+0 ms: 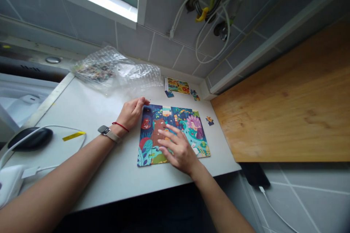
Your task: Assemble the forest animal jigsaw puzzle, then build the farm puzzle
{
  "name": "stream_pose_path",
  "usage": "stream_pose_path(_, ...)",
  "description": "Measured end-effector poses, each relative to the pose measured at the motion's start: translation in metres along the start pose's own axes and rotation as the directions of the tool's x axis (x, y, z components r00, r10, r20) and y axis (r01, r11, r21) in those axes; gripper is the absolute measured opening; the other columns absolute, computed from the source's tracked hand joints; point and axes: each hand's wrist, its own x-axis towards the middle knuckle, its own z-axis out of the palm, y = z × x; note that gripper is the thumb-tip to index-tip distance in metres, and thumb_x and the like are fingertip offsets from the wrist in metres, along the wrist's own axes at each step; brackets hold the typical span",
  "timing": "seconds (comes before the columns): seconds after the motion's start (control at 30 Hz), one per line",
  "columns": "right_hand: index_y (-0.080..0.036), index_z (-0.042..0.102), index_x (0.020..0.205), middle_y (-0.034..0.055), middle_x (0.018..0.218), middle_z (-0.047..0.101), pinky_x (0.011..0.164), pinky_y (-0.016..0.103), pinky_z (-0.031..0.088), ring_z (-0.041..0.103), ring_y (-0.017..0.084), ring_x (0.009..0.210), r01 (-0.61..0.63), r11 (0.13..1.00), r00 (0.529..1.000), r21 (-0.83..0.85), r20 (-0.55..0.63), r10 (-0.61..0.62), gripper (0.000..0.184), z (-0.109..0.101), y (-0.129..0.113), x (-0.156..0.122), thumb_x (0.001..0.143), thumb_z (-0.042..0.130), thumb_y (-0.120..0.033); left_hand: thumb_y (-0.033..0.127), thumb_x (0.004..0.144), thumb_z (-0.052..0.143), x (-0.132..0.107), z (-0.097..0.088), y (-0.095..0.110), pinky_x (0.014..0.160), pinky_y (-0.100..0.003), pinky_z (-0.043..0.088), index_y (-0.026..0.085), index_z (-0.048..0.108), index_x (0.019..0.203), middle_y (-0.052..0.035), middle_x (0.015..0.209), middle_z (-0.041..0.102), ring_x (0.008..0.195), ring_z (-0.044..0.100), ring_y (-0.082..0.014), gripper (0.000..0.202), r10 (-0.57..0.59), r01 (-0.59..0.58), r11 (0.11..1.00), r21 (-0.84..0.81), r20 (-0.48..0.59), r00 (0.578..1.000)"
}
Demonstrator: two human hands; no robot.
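Note:
A colourful jigsaw puzzle (pixel 195 127) of forest animals lies on the white tabletop, with a bear, a fox and a purple peacock in its picture. My right hand (pixel 179 149) rests over its lower middle, palm down, fingers spread, covering part of the bear. At the puzzle's upper left corner is my left hand (pixel 133 112), its fingers curled and pressed together. Whether anything is between those fingers is hidden. A loose puzzle piece (pixel 210 120) lies to the right. More loose pieces (pixel 195 95) lie behind, beside a small picture card (pixel 178 86).
Behind the puzzle, clear plastic bags (pixel 117 69) hold many small pieces. A black mouse (pixel 30 139) and a white cable with a yellow tag (pixel 73 136) are at the left. A wooden board (pixel 287 109) borders the right side. Cables (pixel 210 14) hang from the tiled wall.

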Motion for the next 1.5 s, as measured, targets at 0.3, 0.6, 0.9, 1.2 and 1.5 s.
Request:
stream_pose_path(0.3,-0.02,0.08,0.098,0.0108,0.108,0.081,0.102,0.04,0.056,0.073,0.025,0.107,-0.583,0.81,0.783,-0.07,-0.316,0.536,0.021,-0.045,0.161,0.009,0.096,0.059,-0.022,0.068,0.102,0.032,-0.001,-0.002,0.001,0.104,-0.04,0.055,0.02,0.077,0.095,-0.0084,0.102,0.082,0.107,0.075,-0.0283,0.067,-0.043,0.043,0.999,-0.002,-0.004,0.999)
stream_pose_path(0.6,-0.014,0.078,0.116,0.0141,0.117,0.079,0.096,0.035,0.056,0.075,0.025,0.105,-0.696,0.715,0.704,-0.066,-0.26,0.661,0.026,-0.072,0.234,0.014,0.095,0.064,-0.022,0.07,0.101,0.036,0.004,-0.002,-0.001,0.098,-0.043,0.06,0.017,0.077,0.093,-0.0104,0.097,0.082,0.098,0.077,-0.0285,0.067,-0.08,0.08,0.997,-0.001,-0.043,0.996)
stream_pose_path(0.9,-0.015,0.078,0.119,0.0197,0.124,0.076,0.094,0.038,0.056,0.072,0.034,0.114,-0.683,0.715,0.725,-0.148,-0.02,0.688,0.036,-0.064,0.278,0.111,0.084,0.079,-0.022,0.074,0.099,0.033,0.003,-0.001,0.007,0.091,-0.041,0.06,0.019,0.079,0.093,-0.0104,0.099,0.082,0.097,0.076,-0.0295,0.072,-0.066,0.066,0.968,0.242,-0.011,0.998)
stream_pose_path(1.2,-0.013,0.077,0.119,0.0193,0.123,0.073,0.098,0.039,0.052,0.063,0.035,0.122,-0.617,0.782,0.787,-0.092,-0.097,0.609,0.034,-0.058,0.28,0.081,0.086,0.075,-0.021,0.074,0.101,0.025,0.002,0.0,0.011,0.097,-0.044,0.057,0.02,0.079,0.093,-0.0109,0.1,0.082,0.101,0.076,-0.0304,0.077,-0.05,0.058,0.939,0.339,-0.032,0.998)
stream_pose_path(1.5,-0.017,0.079,0.11,0.0123,0.112,0.075,0.101,0.036,0.051,0.068,0.026,0.106,-0.488,0.872,0.833,0.049,-0.274,0.481,0.021,-0.057,0.25,0.026,0.092,0.068,-0.018,0.064,0.103,0.028,0.005,0.003,0.019,0.083,-0.039,0.062,0.021,0.075,0.092,-0.0099,0.093,0.082,0.089,0.078,-0.0273,0.065,0.058,-0.056,0.862,0.505,0.012,0.998)
